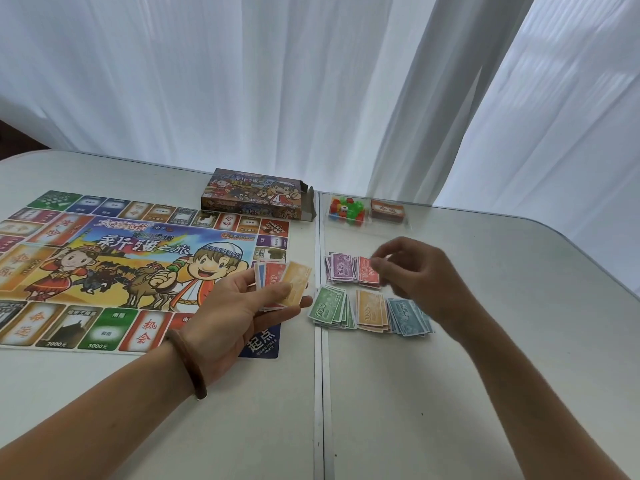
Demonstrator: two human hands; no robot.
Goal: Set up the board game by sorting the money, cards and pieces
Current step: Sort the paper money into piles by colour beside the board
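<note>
My left hand (239, 306) pinches fanned play money (282, 284); right hand (415, 271), fingers curled together, hovers just above the red pile (367, 270).

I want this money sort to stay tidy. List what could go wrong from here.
1. The green pile, orange pile and blue pile lie edge to edge and loosely fanned, so a nudge from the right hand above them could mix colours.
2. The left hand holds a loose fan of notes; one could slip onto the board.
3. The purple pile and red pile overlap, inviting misfiled notes.
</note>
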